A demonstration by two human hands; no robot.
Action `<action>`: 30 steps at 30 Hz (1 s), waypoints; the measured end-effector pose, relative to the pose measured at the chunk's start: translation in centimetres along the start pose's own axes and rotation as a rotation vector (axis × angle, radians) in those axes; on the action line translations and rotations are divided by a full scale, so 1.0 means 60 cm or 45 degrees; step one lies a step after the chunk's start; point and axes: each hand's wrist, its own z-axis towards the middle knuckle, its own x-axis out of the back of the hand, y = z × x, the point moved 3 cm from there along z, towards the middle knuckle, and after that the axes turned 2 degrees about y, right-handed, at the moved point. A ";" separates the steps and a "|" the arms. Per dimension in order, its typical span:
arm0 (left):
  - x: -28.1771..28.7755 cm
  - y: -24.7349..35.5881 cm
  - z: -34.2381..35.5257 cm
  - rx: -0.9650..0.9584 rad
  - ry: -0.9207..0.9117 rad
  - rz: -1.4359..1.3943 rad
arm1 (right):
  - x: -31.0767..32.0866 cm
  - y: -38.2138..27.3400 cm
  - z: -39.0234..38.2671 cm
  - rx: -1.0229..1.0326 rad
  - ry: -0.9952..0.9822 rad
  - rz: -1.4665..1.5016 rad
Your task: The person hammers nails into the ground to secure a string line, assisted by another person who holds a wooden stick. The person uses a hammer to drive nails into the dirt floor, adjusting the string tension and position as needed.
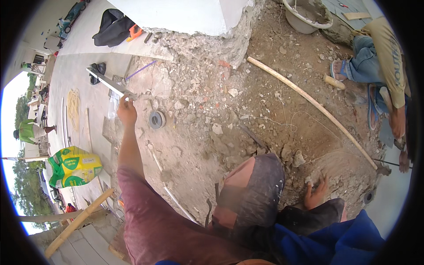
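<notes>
At the end of my outstretched left arm, my left hand (126, 111) is closed around the near end of a pale, straight metal bar (106, 80). A thin string (176, 96) runs from near that hand across the rubble to the right. Just right of my left forearm, a grey pipe end (157, 119) stands up from the dirt. My right hand (316, 193) rests on the soil beyond my knees, fingers spread, with nothing in it. Loose stones lie around its fingertips, and my knee partly hides its wrist.
A long pale pole (309, 99) crosses the dirt. At right a co-worker in jeans (366, 59) crouches, hands low. A mortar bucket (304, 22) stands behind. A broken concrete wall (190, 17) juts in ahead. At left are a yellow-green sack (76, 166) and a wooden post (79, 223).
</notes>
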 end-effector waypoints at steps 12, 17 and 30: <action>-0.025 0.082 0.077 0.753 0.304 -1.399 | -0.011 0.013 -0.004 0.010 0.105 0.035; -0.015 0.091 0.073 0.863 0.393 -1.516 | -0.011 0.014 -0.005 0.013 0.115 0.027; -0.129 0.044 -0.094 0.528 -0.369 0.404 | 0.005 0.009 -0.002 -0.048 0.153 -0.007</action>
